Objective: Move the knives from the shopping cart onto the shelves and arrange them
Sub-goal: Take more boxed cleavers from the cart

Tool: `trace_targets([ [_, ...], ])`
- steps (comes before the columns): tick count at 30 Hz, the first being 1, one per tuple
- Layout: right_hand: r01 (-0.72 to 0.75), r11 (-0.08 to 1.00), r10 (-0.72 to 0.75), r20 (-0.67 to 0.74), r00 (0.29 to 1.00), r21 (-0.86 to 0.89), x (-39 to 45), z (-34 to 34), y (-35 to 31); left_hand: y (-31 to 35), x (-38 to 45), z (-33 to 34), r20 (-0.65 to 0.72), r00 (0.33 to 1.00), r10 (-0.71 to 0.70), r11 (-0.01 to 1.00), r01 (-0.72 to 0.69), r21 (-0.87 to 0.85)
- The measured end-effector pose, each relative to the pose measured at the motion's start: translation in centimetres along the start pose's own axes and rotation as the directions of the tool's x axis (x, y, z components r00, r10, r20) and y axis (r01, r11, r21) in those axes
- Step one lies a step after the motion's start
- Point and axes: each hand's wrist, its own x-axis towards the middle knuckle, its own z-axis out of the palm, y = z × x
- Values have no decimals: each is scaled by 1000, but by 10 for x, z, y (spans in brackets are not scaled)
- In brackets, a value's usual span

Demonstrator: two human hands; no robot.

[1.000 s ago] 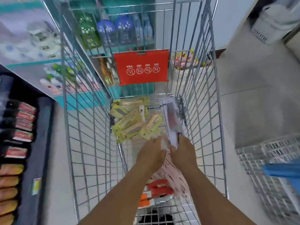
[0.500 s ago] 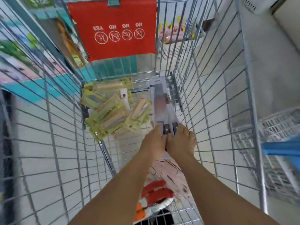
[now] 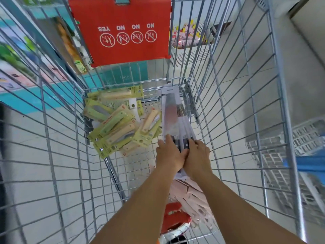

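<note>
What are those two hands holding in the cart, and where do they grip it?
Both the left hand and the right hand grip the long packaged knives at the dark handle end; the blades point away, toward the cart's far end.

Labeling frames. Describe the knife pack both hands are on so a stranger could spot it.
Inside the wire cart, look at the far right corner of the floor, beside the pile of yellow-green knife cards. The long knife pack runs lengthwise there, left hand and right hand at its dark handles. It alone is long and silver-grey.
</note>
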Motion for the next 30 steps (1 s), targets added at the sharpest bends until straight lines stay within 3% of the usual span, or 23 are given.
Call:
trace_targets([
  [7,2,999,-1,-14,1000,55,0,5,0,-1,7,-11,-75,996,-41,999,41,-2],
  [15,51,995,-57,-67,996,-85,1,21,-9,-20,3,-37,-157,987,43,999,-42,6],
  [21,-79,986,67,-80,994,-149,6,26,-27,-32,-2,-47,-166,984,63,998,-63,3],
  [24,-115,988,110,-57,992,-101,15,22,-29,-40,-6,-52,-174,984,41,999,-45,-20],
  [30,-41,992,53,-96,994,122,13,11,-22,-46,-19,-61,-171,985,1,999,-9,-43],
])
